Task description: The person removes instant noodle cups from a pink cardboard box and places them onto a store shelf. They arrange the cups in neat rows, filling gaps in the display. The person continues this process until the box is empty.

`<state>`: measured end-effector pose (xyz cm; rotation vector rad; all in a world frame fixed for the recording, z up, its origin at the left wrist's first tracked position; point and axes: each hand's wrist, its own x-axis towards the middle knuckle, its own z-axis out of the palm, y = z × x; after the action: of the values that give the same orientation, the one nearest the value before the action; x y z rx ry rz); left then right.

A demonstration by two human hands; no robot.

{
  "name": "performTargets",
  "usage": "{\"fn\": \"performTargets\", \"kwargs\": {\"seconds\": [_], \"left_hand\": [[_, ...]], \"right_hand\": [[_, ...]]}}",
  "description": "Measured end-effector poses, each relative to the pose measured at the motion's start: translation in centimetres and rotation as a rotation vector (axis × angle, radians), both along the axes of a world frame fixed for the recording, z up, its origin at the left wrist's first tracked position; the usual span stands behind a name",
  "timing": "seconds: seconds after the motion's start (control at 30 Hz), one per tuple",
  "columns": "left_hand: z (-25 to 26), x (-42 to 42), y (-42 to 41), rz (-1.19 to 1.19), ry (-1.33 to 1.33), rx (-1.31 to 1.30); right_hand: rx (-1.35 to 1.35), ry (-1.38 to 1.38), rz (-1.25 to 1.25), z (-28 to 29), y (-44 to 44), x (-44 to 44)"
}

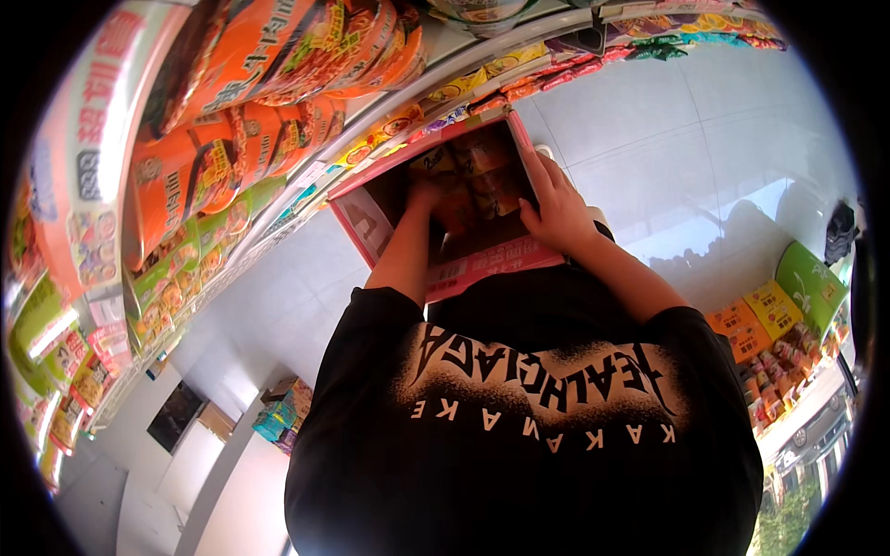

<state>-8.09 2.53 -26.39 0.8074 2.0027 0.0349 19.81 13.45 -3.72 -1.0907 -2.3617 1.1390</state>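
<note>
A pink-red cardboard box (490, 258) sits with its top open before my body, beside the shelf. Inside lie several orange and yellow packets (480, 170), dim in the shade. My left hand (425, 196) reaches into the box at its left side, against or close to the packets. Its fingers are too dark to tell whether they grip one. At the right wall of the box, my right hand (560, 208) holds the edge, with the thumb bent over the rim and the fingers stretched along the side.
Shelves along the left hold orange instant noodle packs (208, 167) and green packs (188, 271). A shelf rail (445, 73) runs close past the box. Pale floor tiles (646, 139) lie to the right. Farther right stands a display with orange and yellow boxes (754, 316). A white counter (236, 445) stands lower left.
</note>
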Motion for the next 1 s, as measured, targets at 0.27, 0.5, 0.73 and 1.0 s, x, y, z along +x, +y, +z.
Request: {"fn": "performTargets", "kwargs": {"seconds": [0.27,0.5,0.73,1.0], "left_hand": [[-8.4,-1.1,-0.5,0.435,-0.219,0.02],[-5.2,1.1,1.0,0.662,-0.017,0.481],[2.1,0.7,1.5,0.61,0.04,0.47],[21.9,4.1,-0.1,0.649,-0.396,0.574]], "right_hand": [[0.001,-0.07,-0.046,0.6,0.4,-0.8],[-0.011,-0.053,-0.061,0.2,0.7,-1.2],[-0.073,-0.038,-0.065,0.6,2.1,-1.7],[-0.029,-0.01,-0.077,-0.7,3.4,-1.5]]}}
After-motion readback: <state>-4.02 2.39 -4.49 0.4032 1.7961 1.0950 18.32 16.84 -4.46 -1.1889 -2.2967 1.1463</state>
